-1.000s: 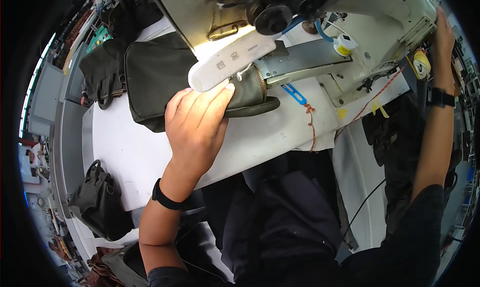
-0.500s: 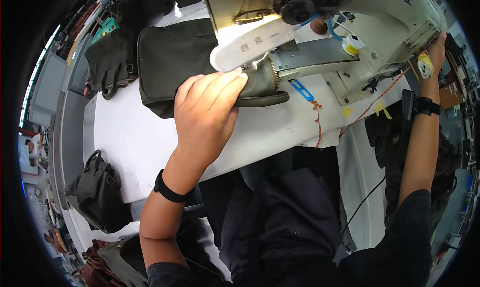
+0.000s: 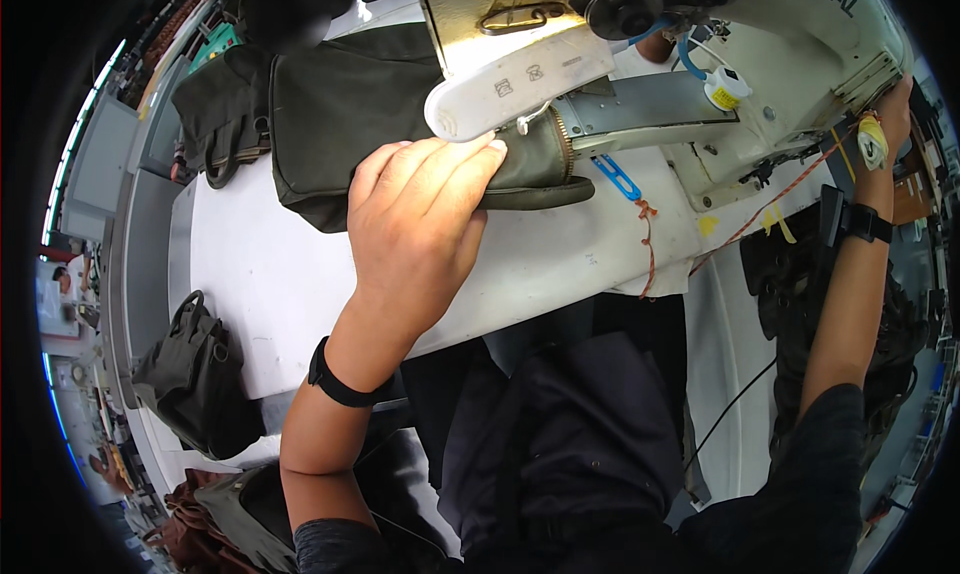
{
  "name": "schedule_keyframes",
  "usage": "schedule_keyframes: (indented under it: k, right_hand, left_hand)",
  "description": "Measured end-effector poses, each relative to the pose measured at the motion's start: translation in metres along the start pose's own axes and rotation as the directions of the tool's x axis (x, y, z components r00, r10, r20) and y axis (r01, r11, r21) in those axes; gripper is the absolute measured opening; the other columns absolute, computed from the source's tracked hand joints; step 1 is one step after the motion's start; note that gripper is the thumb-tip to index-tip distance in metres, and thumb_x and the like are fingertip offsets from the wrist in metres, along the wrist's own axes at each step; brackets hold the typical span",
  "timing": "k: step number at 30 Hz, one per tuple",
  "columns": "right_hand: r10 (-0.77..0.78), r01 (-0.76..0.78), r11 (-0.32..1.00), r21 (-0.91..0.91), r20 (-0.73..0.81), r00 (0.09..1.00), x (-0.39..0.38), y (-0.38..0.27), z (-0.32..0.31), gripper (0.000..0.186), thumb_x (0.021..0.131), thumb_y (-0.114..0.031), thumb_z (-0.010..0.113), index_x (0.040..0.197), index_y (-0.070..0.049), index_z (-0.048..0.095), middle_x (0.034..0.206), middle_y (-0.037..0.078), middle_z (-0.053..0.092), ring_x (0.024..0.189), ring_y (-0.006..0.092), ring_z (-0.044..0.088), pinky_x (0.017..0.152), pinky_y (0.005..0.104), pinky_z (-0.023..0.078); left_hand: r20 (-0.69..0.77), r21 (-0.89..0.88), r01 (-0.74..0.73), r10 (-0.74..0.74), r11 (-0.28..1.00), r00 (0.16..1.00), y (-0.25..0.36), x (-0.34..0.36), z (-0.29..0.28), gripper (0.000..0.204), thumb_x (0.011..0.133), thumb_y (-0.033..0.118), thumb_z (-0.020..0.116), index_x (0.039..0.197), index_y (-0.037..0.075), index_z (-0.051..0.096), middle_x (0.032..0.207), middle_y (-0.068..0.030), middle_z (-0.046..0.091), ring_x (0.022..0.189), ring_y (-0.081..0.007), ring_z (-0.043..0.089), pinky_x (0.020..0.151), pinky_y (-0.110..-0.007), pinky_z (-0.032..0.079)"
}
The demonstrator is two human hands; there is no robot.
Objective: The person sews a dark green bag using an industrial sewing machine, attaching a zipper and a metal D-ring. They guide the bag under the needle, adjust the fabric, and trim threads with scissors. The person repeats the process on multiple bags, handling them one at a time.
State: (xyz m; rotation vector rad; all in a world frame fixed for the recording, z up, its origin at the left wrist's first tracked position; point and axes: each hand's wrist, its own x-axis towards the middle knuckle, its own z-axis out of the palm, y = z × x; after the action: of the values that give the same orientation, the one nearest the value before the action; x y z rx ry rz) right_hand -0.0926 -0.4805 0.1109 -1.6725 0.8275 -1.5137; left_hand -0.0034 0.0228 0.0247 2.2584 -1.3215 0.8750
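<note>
A dark olive bag (image 3: 345,104) lies on its side under the head of a sewing machine (image 3: 800,64), its open end with a toothed zipper edge fitted round the machine's narrow arm (image 3: 650,119). My left hand (image 3: 415,209) is closed on the bag's near side, fingers together on top and thumb lower down, fingertips close to the white guard (image 3: 520,84). The needle area is mostly hidden behind that guard. At the far right, my right hand (image 3: 890,119) reaches up to the machine's end. Its fingers are largely hidden there.
A blue plastic tag (image 3: 617,179) on an orange cord hangs below the arm. Other dark bags lie at the back left (image 3: 222,109) and on the left near side (image 3: 198,379) of the white table (image 3: 290,314). More dark goods (image 3: 880,374) are piled at right.
The machine and its arm appear slightly further right in the picture, seemingly as the view shifts. My left hand stays on the bag, and my right hand stays at the machine's end.
</note>
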Motion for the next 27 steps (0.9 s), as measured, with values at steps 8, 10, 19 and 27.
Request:
schedule_keyframes:
  k: [8, 10, 19, 27]
  right_hand:
    - [-0.377, 0.360, 0.903, -0.235, -0.028, 0.926, 0.058, 0.071, -0.016, 0.070, 0.109, -0.058, 0.036, 0.127, 0.000, 0.071, 0.119, 0.017, 0.076, 0.110, 0.0257, 0.071, 0.100, 0.0360, 0.049]
    - [-0.395, 0.383, 0.888, -0.256, 0.006, 0.919, 0.057, 0.073, -0.016, 0.069, 0.109, -0.059, 0.037, 0.128, -0.001, 0.070, 0.120, 0.018, 0.075, 0.112, 0.0254, 0.070, 0.101, 0.0365, 0.048]
    - [-0.036, 0.026, 0.959, 0.283, 0.033, 0.999, 0.008, 0.044, 0.008, 0.074, 0.109, -0.064, 0.041, 0.138, 0.001, 0.059, 0.127, 0.016, 0.069, 0.113, 0.0260, 0.067, 0.097, 0.0383, 0.054]
    - [-0.096, 0.085, 0.994, 0.074, 0.158, 0.983, 0.059, 0.083, 0.002, 0.073, 0.108, -0.063, 0.043, 0.140, 0.001, 0.061, 0.131, 0.018, 0.069, 0.115, 0.0252, 0.068, 0.100, 0.0360, 0.053]
  left_hand:
    - [0.011, -0.007, 0.006, -0.006, 1.000, 1.000, 0.002, 0.003, 0.000, 0.054, 0.067, -0.006, 0.073, 0.117, 0.012, 0.076, 0.123, -0.0022, 0.076, 0.112, -0.0213, 0.069, 0.096, -0.036, 0.047]
    - [0.017, 0.002, 0.009, -0.009, 1.000, 1.000, 0.001, 0.003, -0.001, 0.054, 0.067, -0.006, 0.073, 0.118, 0.012, 0.076, 0.123, -0.0019, 0.077, 0.112, -0.0211, 0.069, 0.094, -0.035, 0.046]
    - [0.010, -0.011, 0.001, -0.001, 1.000, 1.000, -0.002, -0.002, 0.004, 0.054, 0.067, -0.004, 0.075, 0.119, 0.011, 0.074, 0.127, -0.0024, 0.076, 0.106, -0.0215, 0.068, 0.093, -0.037, 0.045]
    - [-0.107, -0.069, -0.025, 0.018, 0.997, 0.994, -0.004, -0.005, 0.004, 0.040, 0.078, 0.007, 0.070, 0.118, 0.007, 0.071, 0.114, -0.0053, 0.070, 0.109, -0.0244, 0.066, 0.102, -0.045, 0.047]
